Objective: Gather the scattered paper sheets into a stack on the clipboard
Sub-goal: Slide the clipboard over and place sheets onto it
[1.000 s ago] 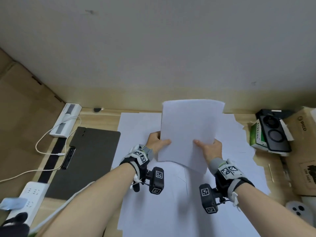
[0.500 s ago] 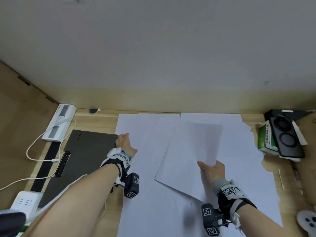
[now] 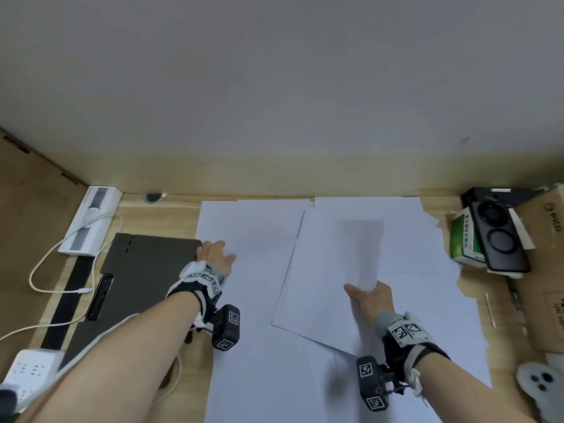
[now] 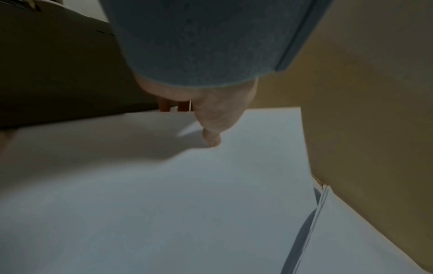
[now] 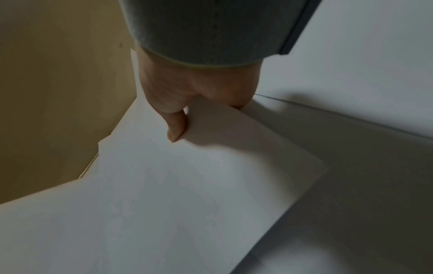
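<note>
Your right hand [image 3: 370, 299] is nearest to you. Its thumb and fingers pinch the near edge of a small stack of white paper sheets [image 3: 329, 270], thumb on top. The stack reaches away from that hand and tilts to the left. It lies over the other loose white paper sheets [image 3: 256, 361] that cover the light wooden table [image 3: 158, 221] under and around both hands.

Your left hand [image 3: 213, 254] is a bit farther out, well apart from the right one. Its thumb points down onto the loose white paper sheets. Its fingers reach over to the right edge of the flat dark grey clipboard [image 3: 146, 270]. The fingers are mostly hidden, so you cannot tell if they grip anything. The clipboard lies just left of this hand, with its black clip [image 3: 100, 297] on the far left side.

Far to the right of your right hand, a green and white box [image 3: 464, 239] sits with a black case [image 3: 497, 236] on it.
</note>
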